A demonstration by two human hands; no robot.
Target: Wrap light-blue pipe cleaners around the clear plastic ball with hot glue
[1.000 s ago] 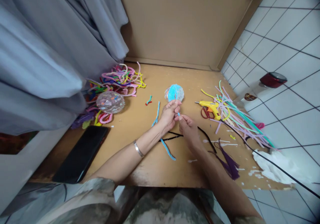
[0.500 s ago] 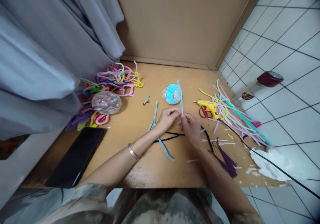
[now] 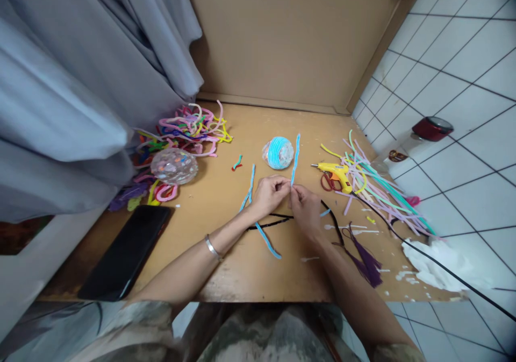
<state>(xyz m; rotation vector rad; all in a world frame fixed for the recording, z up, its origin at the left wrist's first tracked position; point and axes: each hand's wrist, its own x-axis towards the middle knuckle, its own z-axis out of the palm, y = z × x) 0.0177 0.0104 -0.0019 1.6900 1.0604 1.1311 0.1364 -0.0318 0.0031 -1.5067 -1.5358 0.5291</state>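
Note:
Between the fingertips of my left hand (image 3: 271, 194) and my right hand (image 3: 305, 207), both closed in a pinch, a light blue pipe cleaner (image 3: 296, 155) stands up and points away from me. Its lower end is hidden in my fingers. Just beyond it rests a speckled clear ball (image 3: 287, 152) with a bright blue band (image 3: 277, 153) wound round it. Another blue pipe cleaner (image 3: 266, 242) with a forked upper part lies under my left wrist. Black pipe cleaners (image 3: 278, 222) lie on the table below my hands.
Left: a heap of coloured pipe cleaners (image 3: 193, 128), a speckled clear ball (image 3: 174, 167) and a black phone (image 3: 127, 252). Right: a yellow glue gun (image 3: 336, 172), red-handled scissors (image 3: 328, 182), pastel pipe cleaners (image 3: 387, 195), a purple tassel (image 3: 367, 262), white tissue (image 3: 435, 268) and a red-lidded bottle (image 3: 431, 129).
The upper end of the held pipe cleaner has swung to the right, away from the banded ball. My hands stay close together in nearly the same place.

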